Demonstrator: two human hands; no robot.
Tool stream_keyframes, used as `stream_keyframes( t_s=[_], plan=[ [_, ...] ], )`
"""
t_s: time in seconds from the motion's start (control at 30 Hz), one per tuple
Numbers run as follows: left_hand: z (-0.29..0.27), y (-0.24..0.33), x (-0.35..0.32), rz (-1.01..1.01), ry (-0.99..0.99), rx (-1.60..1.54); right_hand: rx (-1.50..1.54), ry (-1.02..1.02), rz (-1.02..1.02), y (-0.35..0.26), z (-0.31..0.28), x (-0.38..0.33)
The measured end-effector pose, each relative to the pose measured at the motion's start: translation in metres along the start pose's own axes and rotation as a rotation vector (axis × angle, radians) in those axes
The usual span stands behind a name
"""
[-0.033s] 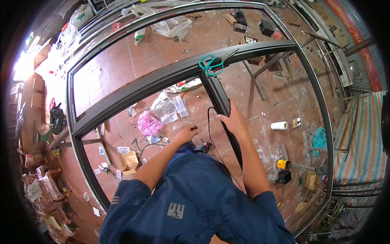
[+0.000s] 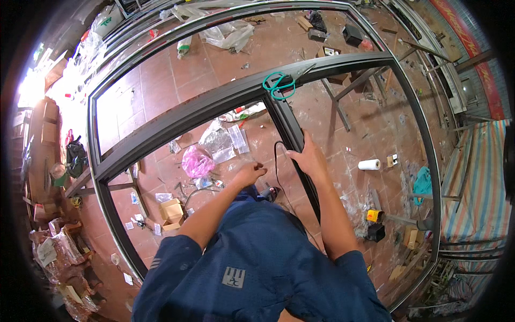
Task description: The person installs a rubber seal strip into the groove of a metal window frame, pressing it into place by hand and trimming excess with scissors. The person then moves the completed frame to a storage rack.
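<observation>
Head view: my right hand (image 2: pixel 308 158) presses on the dark upright bar (image 2: pixel 289 131) of the big metal frame (image 2: pixel 161 129), fingers closed around a thin black cord (image 2: pixel 277 161) beside it. My left hand (image 2: pixel 251 173) hovers loosely curled, holding nothing I can see. Green-handled scissors (image 2: pixel 279 83) rest on the crossbar above.

The left hand (image 2: pixel 251 173) curls over something too small to tell; the blue shirt (image 2: pixel 257 268) hides the frame bar's (image 2: pixel 292 134) lower end.
</observation>
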State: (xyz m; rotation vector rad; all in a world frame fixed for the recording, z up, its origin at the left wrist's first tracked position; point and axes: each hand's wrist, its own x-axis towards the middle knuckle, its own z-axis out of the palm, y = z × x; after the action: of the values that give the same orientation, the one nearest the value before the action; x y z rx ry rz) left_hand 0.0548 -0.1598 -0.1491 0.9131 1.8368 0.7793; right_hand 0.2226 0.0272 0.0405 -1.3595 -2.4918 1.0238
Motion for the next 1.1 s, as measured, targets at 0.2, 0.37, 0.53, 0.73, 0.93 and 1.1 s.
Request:
stream_keyframes(
  t_s=[0.2,0.37,0.53,0.73,0.93,1.1],
  plan=[
    [0.057,0.004,0.072,-0.047,0.051,0.091,-0.046,-0.018,0.139,-0.003,0.004,0.007],
    [0.045,-0.031,0.108,0.283,-0.212,-0.033,-0.080,0.034,0.118,-0.006,0.009,0.015],
    [-0.049,0.013,0.078,-0.109,-0.318,-0.416,-0.015,0.014,0.279,0.005,0.007,0.005],
    [-0.174,0.115,0.072,0.349,-0.107,-0.071,-0.023,-0.002,0.275,-0.019,0.003,0.016],
    [-0.193,0.179,0.090,0.598,-0.120,0.175,-0.055,0.022,0.309,-0.018,0.007,0.017],
    [-0.179,0.166,0.106,0.587,-0.035,0.360,-0.064,0.015,0.352,-0.020,0.008,0.020]
  ],
)
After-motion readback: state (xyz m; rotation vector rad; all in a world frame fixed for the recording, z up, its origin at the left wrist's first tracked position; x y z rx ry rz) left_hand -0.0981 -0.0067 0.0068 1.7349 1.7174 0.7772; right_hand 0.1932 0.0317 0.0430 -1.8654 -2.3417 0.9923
